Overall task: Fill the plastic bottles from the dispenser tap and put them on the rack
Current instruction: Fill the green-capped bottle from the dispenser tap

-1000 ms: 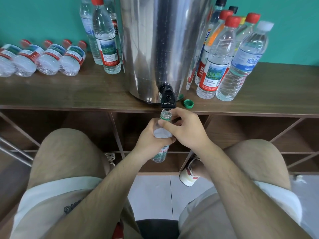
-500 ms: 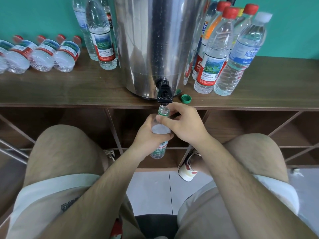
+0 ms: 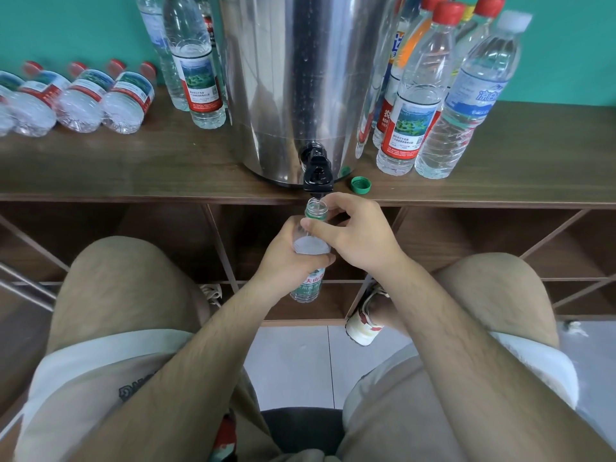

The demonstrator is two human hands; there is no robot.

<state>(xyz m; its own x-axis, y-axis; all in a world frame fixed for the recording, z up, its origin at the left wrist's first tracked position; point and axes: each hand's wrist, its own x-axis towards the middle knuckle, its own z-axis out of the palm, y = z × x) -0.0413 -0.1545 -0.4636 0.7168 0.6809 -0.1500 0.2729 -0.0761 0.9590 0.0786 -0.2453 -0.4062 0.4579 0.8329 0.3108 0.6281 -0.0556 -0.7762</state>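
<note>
A: What sits nearest?
B: Bare knees below pale shorts (image 3: 83, 378), both forearms reaching forward between them; a shoe (image 3: 361, 328) shows on the tiled floor below.
A: And the hands?
B: The left hand (image 3: 293, 258) has its fingers curled round the body of a small plastic bottle (image 3: 308, 285); the right hand (image 3: 360, 238) pinches the neck between thumb and forefinger, its other fingers loosely bent behind.
A: Where is that bottle?
B: Upright and uncapped, in front of the wooden rack (image 3: 133, 171); its mouth is directly under the black tap (image 3: 317, 176); I cannot tell whether water runs.
A: Farther back?
B: A green cap (image 3: 360, 185) lies on the rack top just right of the tap; the steel dispenser (image 3: 300, 78) stands behind it; upright bottles (image 3: 410, 111) flank the dispenser; toppled bottles (image 3: 126, 101) lie in a row at the far left.
</note>
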